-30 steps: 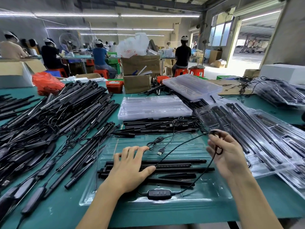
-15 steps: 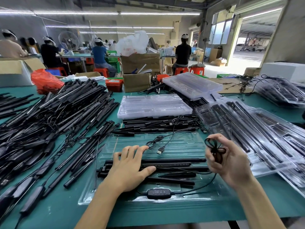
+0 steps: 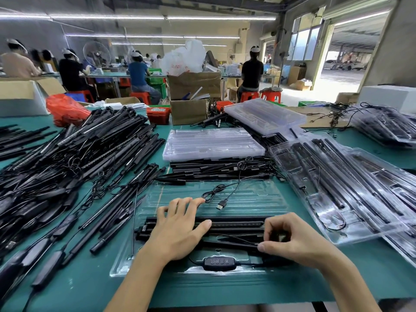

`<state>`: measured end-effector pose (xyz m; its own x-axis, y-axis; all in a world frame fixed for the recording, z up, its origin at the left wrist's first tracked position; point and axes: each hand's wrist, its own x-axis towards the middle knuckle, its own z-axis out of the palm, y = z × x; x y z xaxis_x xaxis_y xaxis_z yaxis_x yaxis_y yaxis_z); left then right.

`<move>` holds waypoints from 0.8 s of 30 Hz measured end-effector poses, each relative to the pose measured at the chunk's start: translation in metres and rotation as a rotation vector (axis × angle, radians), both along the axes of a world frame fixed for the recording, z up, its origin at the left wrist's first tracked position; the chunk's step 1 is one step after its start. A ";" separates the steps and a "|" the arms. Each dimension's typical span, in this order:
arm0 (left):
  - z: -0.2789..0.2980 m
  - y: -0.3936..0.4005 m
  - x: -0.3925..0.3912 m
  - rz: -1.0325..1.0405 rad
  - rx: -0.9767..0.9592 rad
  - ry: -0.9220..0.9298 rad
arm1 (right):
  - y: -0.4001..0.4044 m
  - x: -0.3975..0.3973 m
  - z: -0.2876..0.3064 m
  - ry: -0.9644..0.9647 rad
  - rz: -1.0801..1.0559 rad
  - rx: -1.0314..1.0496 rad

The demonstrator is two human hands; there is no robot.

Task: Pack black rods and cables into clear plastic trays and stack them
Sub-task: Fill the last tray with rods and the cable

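The black rods [image 3: 225, 224] already lie in the clear tray [image 3: 258, 199] at lower centre, left hand [image 3: 180, 230] flat, fingers straight, pressing them; right hand [image 3: 292, 239] pinches the coiled cable [image 3: 275, 236] into place; packed trays [image 3: 337, 190] wait right; the loose pile [image 3: 67, 158] at left remains

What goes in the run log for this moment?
left hand: flat on rods | right hand: pinching cable bundle into tray | controller: seated in front slot | plug: loose

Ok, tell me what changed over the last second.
The right hand came down from mid-air, carrying the coiled cable to the right end of the rods in the tray. The left hand stayed flat on the rods; the controller did not move.
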<state>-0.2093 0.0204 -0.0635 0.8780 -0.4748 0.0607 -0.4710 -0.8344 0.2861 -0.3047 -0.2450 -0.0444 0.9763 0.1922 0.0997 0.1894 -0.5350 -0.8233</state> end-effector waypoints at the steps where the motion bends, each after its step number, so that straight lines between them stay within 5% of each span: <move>1: 0.000 0.000 0.000 0.002 0.015 -0.005 | -0.001 -0.002 -0.002 -0.013 0.000 -0.004; 24: -0.002 -0.001 0.001 0.001 0.050 -0.025 | -0.008 -0.011 -0.014 -0.182 -0.136 -0.107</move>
<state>-0.2081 0.0194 -0.0650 0.8769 -0.4771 0.0583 -0.4767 -0.8479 0.2321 -0.3154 -0.2532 -0.0588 0.9616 0.0793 0.2627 0.2499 -0.6482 -0.7193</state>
